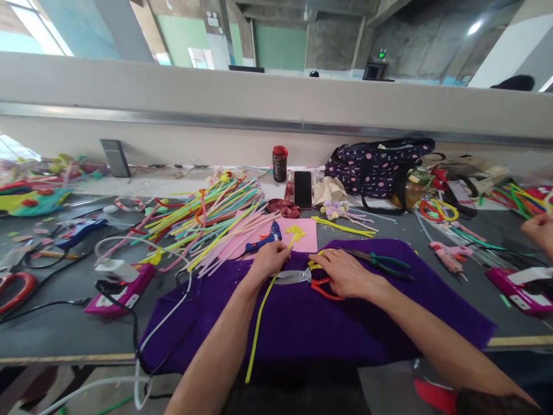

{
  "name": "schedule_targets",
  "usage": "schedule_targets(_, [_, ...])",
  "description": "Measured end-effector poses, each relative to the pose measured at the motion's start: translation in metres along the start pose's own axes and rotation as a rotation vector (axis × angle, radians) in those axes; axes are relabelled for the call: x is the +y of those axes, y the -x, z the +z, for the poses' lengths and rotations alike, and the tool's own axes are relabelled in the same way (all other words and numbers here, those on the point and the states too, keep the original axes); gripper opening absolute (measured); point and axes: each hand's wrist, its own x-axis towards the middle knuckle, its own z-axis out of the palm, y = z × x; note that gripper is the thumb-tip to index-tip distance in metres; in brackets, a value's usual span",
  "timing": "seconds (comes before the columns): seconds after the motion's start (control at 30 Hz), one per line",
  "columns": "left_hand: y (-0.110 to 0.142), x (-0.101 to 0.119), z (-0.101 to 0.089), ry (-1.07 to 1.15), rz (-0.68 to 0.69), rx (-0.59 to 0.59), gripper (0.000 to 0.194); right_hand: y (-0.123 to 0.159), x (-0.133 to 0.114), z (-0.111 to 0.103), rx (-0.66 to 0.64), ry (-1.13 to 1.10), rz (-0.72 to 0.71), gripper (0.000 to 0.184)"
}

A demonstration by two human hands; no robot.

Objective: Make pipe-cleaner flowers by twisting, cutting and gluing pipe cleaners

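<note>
My left hand (271,257) pinches a long yellow pipe cleaner (258,323), whose free end hangs down over the purple cloth (298,328) towards me. Just beyond its fingertips is a small yellow pipe-cleaner flower (296,231); whether the two are joined I cannot tell. My right hand (345,272) is closed over the handles of the scissors (292,277), partly covering them. A red handle loop shows below my fingers and something yellow under them. The blades point left, towards my left wrist. Green-handled pliers (382,262) lie to the right of that hand.
A blue glue gun (268,237) rests on a pink sheet (309,236) beside a heap of pipe cleaners (207,216). Farther back stand a phone (302,190), a bottle (280,164) and a patterned bag (375,167). A magenta power strip (123,294) has trailing cables. Another person's hand (540,233) is at right.
</note>
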Motion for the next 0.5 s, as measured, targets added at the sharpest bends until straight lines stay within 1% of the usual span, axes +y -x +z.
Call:
schedule_targets(0.1, [-0.001,-0.001,0.0,-0.041,0.014,0.007,0.021,0.006,0.0,-0.009,0.023,0.032,-0.032,0.07])
schedule_targets(0.17, [-0.001,0.0,0.0,-0.029,0.01,0.001,0.02,0.017,0.003,-0.016,0.059,0.021,-0.045,0.069])
schedule_targets(0.27, [-0.001,0.001,-0.001,-0.016,-0.014,0.0,0.018,0.042,0.015,-0.024,0.132,-0.108,0.01,0.071])
schedule_targets(0.33, [-0.001,0.002,-0.001,-0.019,-0.016,-0.002,0.017,0.057,0.022,-0.024,0.215,-0.316,0.098,0.068])
schedule_targets(0.4, [0.0,0.005,-0.001,-0.023,0.001,0.002,0.018,0.064,0.025,-0.021,0.315,-0.623,0.169,0.063])
schedule_targets(0.43, [0.001,0.006,0.0,-0.023,0.015,0.014,0.019,0.063,0.025,-0.019,0.352,-0.791,0.181,0.062])
schedule_targets(0.5, [0.004,0.009,0.002,-0.027,0.053,0.052,0.022,0.053,0.021,-0.017,0.38,-1.102,0.157,0.06])
